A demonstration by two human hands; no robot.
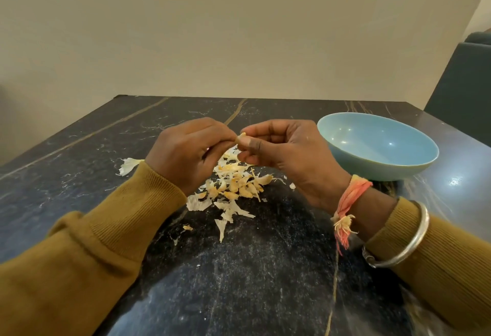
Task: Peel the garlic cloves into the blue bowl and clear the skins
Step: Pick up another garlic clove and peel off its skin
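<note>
One clove: pinched by both hands, I read its axis left-right.
Left hand: fingertips clamped on it.
Right hand: same; bowl lies just right.

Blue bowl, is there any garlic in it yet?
Empty. The round light-blue bowl shows only its bare, shiny inside; nothing lies in it.

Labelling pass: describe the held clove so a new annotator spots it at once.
On the dark table, left of the blue bowl, the left hand and right hand meet above the skin pile. The clove is the pale tip pinched between their fingertips, the only piece off the table.
</note>
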